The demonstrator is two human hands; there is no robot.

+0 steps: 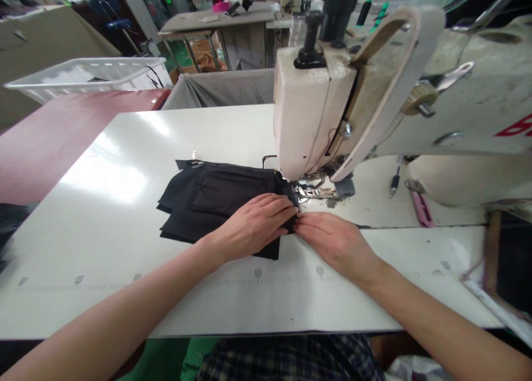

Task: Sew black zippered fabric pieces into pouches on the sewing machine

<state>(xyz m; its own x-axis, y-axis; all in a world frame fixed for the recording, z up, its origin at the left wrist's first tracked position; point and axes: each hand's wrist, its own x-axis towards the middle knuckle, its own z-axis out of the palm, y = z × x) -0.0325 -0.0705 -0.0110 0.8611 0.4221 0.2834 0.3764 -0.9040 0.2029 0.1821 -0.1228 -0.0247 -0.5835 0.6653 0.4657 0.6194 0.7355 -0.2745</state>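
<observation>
A black fabric pouch piece, layered and with a zipper along its far edge, lies on the white sewing table. Its right end is at the presser foot of the sewing machine. My left hand rests over the fabric's right part, its fingers close together and closed on the cloth near the foot. At the near right corner, my right hand pinches the fabric edge, fingertips meeting those of the left. The exact grip under the fingers is hidden. A metal zipper pull shows at the far left corner.
The white sewing machine head rises just beyond my hands. A pen and a pink-handled tool lie to its right. A white basket stands at back left beside a pink surface. Ruler marks run along the table's near side.
</observation>
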